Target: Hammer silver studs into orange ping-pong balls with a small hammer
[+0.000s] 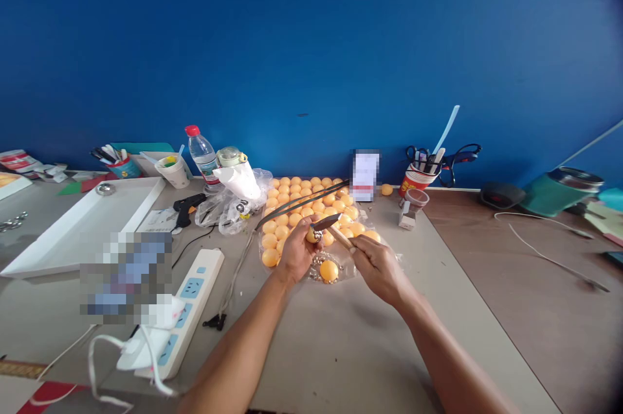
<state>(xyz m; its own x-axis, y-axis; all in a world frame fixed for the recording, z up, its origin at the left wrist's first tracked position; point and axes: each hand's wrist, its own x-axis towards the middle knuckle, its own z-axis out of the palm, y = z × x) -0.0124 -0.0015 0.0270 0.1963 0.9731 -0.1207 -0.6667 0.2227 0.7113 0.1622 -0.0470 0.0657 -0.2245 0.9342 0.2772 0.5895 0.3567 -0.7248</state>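
My left hand is closed around an orange ball that has small white and dark beads on its side. In my right hand is the pale wooden handle of a small hammer. Its dark, tapered head lies across the top of the held ball, close to my left fingertips; whether it touches is unclear. Just below and between my hands rests another orange ball, ringed by small shiny beads. Behind them, many orange balls sit in rows on clear plastic, with a dark strap lying across them.
To the left are a white power strip with plugs, a glue gun, a white tray and a water bottle. A phone leans at the back. A red cup of tools and a teal flask stand right.
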